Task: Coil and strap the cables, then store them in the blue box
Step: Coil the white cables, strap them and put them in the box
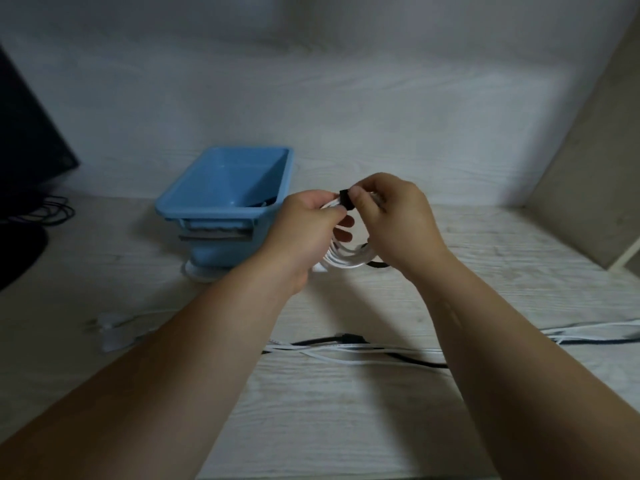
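Nearest you, beneath your two forearms, loose cables [346, 348] in white and black lie crossed on the surface [311, 427] and run off toward three o'clock. Beyond them your left hand [304, 220] grips the white coil [341, 259] with curled fingers, while your right hand [391, 216] pinches the black strap [345, 199] at the coil's twelve o'clock. The coil sits between your hands, just at three o'clock of the blue box [173, 206].

Expect the coil to be light and springy, with a smooth jacket that may slip, so the loops could fan out if you ease your grip. Hold across all the loops right beside the strap, never by one loop.

Your hands cover the top of the coil, so you cannot tell whether the strap is closed all round. The plug ends are hidden. Something dark lies in the box's near corner, too covered to name. Blur softens the lower loops.
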